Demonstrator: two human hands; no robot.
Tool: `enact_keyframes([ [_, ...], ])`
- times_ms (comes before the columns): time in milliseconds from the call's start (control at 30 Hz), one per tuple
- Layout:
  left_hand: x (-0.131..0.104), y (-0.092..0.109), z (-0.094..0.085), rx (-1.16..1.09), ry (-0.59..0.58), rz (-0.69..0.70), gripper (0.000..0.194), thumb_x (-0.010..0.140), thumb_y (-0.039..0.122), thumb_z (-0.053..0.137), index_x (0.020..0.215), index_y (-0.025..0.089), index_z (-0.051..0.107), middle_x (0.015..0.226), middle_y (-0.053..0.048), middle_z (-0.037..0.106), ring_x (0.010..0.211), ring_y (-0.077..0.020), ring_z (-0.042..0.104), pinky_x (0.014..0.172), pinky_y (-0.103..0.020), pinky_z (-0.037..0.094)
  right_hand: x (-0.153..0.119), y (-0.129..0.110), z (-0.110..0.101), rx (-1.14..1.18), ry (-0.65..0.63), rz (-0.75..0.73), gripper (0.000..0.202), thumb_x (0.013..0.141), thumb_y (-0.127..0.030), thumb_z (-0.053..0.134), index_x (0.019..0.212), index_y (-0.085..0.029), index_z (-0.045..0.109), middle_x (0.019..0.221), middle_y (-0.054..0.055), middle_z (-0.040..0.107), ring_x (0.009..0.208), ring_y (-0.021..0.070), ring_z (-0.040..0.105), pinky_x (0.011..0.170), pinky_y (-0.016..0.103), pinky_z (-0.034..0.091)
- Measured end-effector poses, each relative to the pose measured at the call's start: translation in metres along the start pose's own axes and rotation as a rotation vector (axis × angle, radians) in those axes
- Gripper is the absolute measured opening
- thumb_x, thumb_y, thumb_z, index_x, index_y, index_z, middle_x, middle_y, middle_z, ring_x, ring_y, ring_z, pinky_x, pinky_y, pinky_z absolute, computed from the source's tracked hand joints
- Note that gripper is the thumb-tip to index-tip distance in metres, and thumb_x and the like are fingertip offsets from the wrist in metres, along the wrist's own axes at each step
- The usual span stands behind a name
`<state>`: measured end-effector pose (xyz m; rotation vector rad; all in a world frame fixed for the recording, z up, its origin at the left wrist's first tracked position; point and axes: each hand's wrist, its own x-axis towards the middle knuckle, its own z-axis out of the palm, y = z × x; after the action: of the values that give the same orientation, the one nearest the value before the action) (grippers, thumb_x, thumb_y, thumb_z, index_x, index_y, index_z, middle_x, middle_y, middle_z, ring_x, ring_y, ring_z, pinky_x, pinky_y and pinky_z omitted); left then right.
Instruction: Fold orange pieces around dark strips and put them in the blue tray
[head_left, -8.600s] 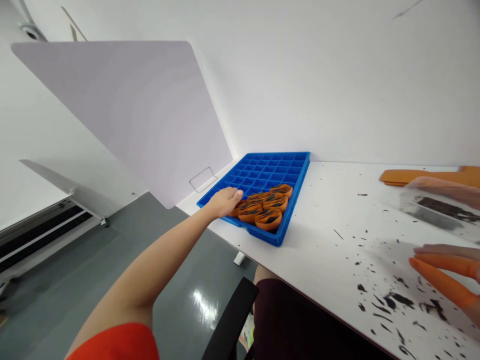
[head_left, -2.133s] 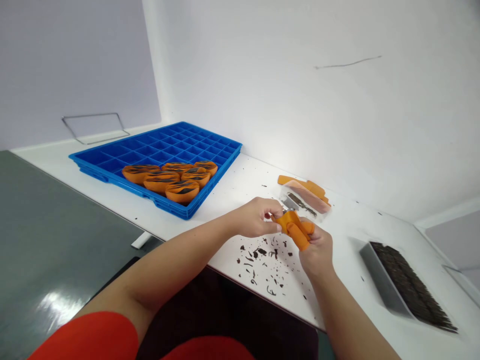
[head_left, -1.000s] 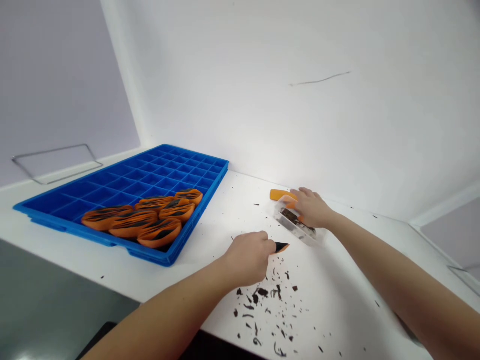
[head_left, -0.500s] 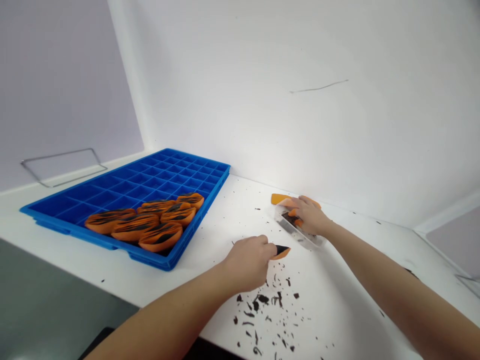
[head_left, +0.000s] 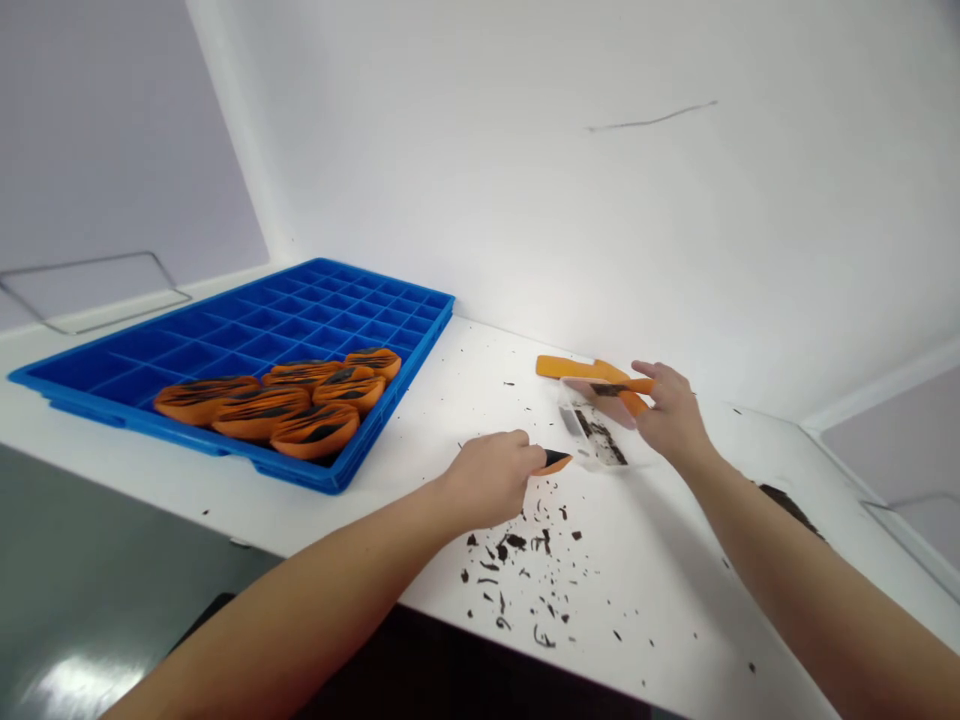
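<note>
My left hand (head_left: 495, 480) is closed over the white table, pinching a small pointed orange piece with a dark inside (head_left: 553, 462). Its other end is hidden in the fingers. To the right, my right hand (head_left: 671, 410) grips an orange strip-like tool (head_left: 640, 385) between thumb and fingers, with dark material along its far part. What kind of tool it is I cannot tell. It hangs over a clear plastic container (head_left: 621, 466) that has dark flakes inside. Several orange pouch-like pieces with black folds (head_left: 262, 412) sit in the near corner of the blue compartment tray (head_left: 341, 478).
Dark flakes (head_left: 517, 545) lie scattered on the white table (head_left: 420, 510) below my left hand. An orange flat object (head_left: 559, 367) rests behind the container. A dark patch (head_left: 787, 505) lies beyond my right forearm. White walls (head_left: 525, 180) close off the back.
My right hand has come up and right out of the container, lifting the orange tool with dark material. My left hand keeps hold of its orange piece. The view has tilted slightly down.
</note>
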<state>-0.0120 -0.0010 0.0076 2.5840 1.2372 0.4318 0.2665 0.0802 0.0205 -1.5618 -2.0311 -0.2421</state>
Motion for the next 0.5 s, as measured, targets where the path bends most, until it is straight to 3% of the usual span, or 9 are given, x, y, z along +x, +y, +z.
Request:
enact_keyframes([
  [100, 0.0, 0.001, 0.0, -0.015, 0.015, 0.004, 0.015, 0.076, 0.01, 0.046, 0.084, 0.019, 0.053, 0.083, -0.003, 0.054, 0.069, -0.0154, 0.051, 0.054, -0.026, 0.033, -0.028, -0.034, -0.019, 0.418, 0.018, 0.065, 0.037, 0.084, -0.024, 0.044, 0.119, -0.028, 0.055, 0.13, 0.003, 0.051, 0.122, 0.0251, 0.045, 0.101, 0.052, 0.038],
  [200, 0.001, 0.001, 0.0, -0.029, 0.023, 0.007, 0.013, 0.077, 0.01, 0.046, 0.083, 0.02, 0.053, 0.083, -0.003, 0.054, 0.071, -0.0157, 0.053, 0.054, -0.027, 0.034, -0.05, -0.071, -0.028, 0.784, -0.04, 0.061, 0.032, 0.085, -0.028, 0.05, 0.116, -0.03, 0.057, 0.125, 0.001, 0.056, 0.123, 0.0238, 0.045, 0.105, 0.053, 0.033],
  [333, 0.002, 0.0, 0.0, -0.048, 0.035, 0.003, 0.013, 0.078, 0.011, 0.047, 0.082, 0.02, 0.054, 0.081, -0.002, 0.054, 0.071, -0.016, 0.054, 0.054, -0.027, 0.034, -0.065, -0.097, -0.02, 0.901, -0.052, 0.181, 0.026, 0.083, -0.037, 0.058, 0.107, -0.029, 0.063, 0.126, 0.003, 0.055, 0.12, 0.0258, 0.048, 0.101, 0.055, 0.036],
  [500, 0.002, 0.0, 0.0, -0.068, 0.035, -0.023, 0.015, 0.078, 0.011, 0.048, 0.086, 0.022, 0.056, 0.081, -0.002, 0.054, 0.069, -0.0153, 0.053, 0.053, -0.028, 0.034, -0.07, -0.092, -0.007, 0.893, -0.093, 0.195, 0.029, 0.083, -0.04, 0.059, 0.109, -0.028, 0.063, 0.123, 0.005, 0.057, 0.117, 0.0265, 0.05, 0.099, 0.055, 0.038],
])
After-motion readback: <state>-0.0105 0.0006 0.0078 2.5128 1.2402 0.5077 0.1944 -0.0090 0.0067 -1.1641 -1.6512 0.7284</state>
